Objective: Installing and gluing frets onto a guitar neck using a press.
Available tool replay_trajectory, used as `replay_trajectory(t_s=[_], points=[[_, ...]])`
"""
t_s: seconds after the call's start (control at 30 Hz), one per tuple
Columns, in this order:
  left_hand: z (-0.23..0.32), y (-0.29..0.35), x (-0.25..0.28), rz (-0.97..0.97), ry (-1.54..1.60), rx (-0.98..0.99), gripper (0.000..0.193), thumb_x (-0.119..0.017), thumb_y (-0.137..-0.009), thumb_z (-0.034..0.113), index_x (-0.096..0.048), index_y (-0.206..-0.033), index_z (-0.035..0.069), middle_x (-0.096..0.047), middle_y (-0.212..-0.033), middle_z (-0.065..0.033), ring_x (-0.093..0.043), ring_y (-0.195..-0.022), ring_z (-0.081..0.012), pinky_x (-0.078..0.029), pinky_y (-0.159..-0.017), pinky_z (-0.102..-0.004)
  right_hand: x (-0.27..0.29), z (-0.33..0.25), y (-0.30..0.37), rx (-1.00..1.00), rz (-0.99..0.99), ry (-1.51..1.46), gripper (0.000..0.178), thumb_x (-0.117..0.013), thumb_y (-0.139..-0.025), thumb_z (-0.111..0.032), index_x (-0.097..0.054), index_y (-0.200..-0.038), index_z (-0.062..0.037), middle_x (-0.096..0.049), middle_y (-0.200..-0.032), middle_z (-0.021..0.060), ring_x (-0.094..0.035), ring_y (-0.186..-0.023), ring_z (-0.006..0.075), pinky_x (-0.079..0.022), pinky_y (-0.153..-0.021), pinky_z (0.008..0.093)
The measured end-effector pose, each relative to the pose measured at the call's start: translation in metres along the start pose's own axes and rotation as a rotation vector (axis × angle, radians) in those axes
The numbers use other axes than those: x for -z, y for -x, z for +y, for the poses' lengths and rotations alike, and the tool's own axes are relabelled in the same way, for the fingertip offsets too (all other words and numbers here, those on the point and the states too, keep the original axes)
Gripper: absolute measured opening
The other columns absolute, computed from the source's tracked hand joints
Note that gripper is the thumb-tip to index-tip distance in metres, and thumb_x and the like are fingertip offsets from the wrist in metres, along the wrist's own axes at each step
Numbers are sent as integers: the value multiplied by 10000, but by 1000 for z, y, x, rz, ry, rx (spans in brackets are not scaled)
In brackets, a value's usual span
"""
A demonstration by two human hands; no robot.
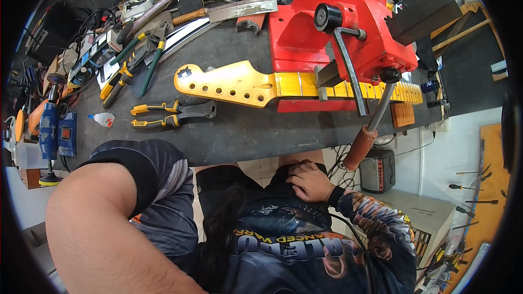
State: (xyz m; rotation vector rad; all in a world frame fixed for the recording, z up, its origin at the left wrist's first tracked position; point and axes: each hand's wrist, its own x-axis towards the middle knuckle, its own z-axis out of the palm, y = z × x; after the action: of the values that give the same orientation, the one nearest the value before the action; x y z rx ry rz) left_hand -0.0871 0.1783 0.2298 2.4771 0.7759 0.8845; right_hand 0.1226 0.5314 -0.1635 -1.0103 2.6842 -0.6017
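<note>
While the right hand (pixel 309 181) rests on the thigh (pixel 280 177), the guitar neck (pixel 308 84) lies fingerboard up beneath the ram (pixel 330 74) of the red press (pixel 298 48), headstock (pixel 226 83) pointing left over the tabletop (pixel 239 139). Right hand: palm down, fingers loosely extended, nothing seen in it. Left forearm (pixel 98 223) doubles back toward the lower edge; left hand out of view, state cannot be told.

Ram's plate (pixel 320 84) stands crosswise over the fingerboard near the headstock end. From above, cannot tell whether it bears on the wood or hangs just clear.

On pressing well, my judgement: square the plate to a fret first, centred, so neither edge takes the load alone. Headstock overhangs, so left hand best steadies it there, fingers away from the plate; right hand on the lever (pixel 364 139) by its brown grip, pulled smoothly, no jerk. Ease off, inspect, only then shift along.

Likely risks: neck rocking under load, finish bruised by bare metal. Drilled block (pixel 403 114) near the other end might serve as support; contact unclear. Yellow-handled pliers (pixel 174 114) lie just below the headstock; better slid aside.
</note>
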Motion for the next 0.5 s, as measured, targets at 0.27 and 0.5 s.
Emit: replay_trajectory(t_s=[0.27, 0.5], points=[[10, 7, -1, -4, -12, 7, 299, -689, -983, 225, -848, -1132, 20, -809, -1020, -145, -807, -973, -253, -660, -948, -420, 0, -2, -6, -10, -13, -2, 340, -737, -946, -248, -767, -1263, -132, -722, -1298, 104, -649, -1298, 317, -434, -1197, 514], [46, 29, 10, -7, -60, 146, 309, -665, -1061, 224, -856, -1197, 23, -821, -1067, -153, -814, -1007, -243, -657, -947, -411, 2, 4, -5, -4, 21, -45, 326, -758, -931, -209, -759, -1245, -125, -720, -1314, 113, -641, -1313, 339, -436, -1196, 538]])
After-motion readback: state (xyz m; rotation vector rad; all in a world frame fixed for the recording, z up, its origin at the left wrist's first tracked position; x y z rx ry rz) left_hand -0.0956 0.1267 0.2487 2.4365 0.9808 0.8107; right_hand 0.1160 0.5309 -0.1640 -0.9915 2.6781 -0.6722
